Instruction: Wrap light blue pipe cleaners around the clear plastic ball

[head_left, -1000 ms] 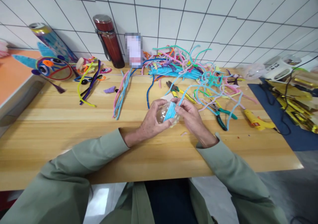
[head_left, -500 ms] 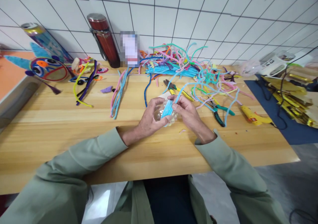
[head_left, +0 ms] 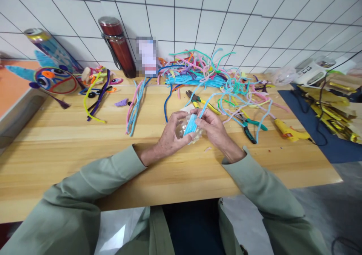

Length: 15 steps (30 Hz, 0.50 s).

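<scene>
Between my hands is a clear plastic ball (head_left: 181, 129) with light blue pipe cleaners (head_left: 191, 124) laid side by side across it. My left hand (head_left: 173, 133) wraps round the ball's left side, thumb along its lower front. With thumb and fingers, my right hand (head_left: 211, 125) pinches a light blue pipe cleaner against the ball's right side. That strand's loose length (head_left: 210, 97) arcs up and off to the right. A small white piece (head_left: 187, 108) lies just behind the hands. The ball's underside is hidden.
Behind lie yellow-handled pliers (head_left: 207, 103) and a heap of coloured pipe cleaners (head_left: 198, 77). Teal-handled pliers (head_left: 250, 130) and a yellow glue gun (head_left: 291, 130) with a cord are to the right. A red flask (head_left: 118, 45) and phone (head_left: 147, 57) stand by the wall.
Both hands stay almost where they were, still on the ball and the blue pipe cleaner. The view has shifted very slightly.
</scene>
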Each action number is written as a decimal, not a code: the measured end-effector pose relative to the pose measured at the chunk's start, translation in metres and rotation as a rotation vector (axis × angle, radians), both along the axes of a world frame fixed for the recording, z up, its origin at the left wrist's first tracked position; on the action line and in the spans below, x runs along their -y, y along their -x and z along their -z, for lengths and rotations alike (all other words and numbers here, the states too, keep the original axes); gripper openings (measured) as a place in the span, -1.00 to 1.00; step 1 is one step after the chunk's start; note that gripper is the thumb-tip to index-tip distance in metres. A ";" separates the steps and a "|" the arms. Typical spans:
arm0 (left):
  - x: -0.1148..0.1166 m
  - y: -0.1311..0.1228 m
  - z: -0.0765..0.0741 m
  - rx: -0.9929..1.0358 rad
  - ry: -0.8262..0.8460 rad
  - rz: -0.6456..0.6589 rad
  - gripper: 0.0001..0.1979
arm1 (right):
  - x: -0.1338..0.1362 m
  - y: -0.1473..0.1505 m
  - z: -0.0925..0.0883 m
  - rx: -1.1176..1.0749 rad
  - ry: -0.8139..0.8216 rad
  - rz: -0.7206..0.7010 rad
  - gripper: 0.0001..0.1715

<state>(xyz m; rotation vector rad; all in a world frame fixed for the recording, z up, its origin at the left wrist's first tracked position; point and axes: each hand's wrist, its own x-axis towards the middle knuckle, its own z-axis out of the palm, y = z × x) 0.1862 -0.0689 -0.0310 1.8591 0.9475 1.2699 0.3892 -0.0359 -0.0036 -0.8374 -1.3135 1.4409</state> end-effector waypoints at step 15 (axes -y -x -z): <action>-0.005 -0.003 0.004 0.011 -0.169 0.013 -0.39 | 0.002 0.001 0.006 0.008 -0.031 0.036 -0.54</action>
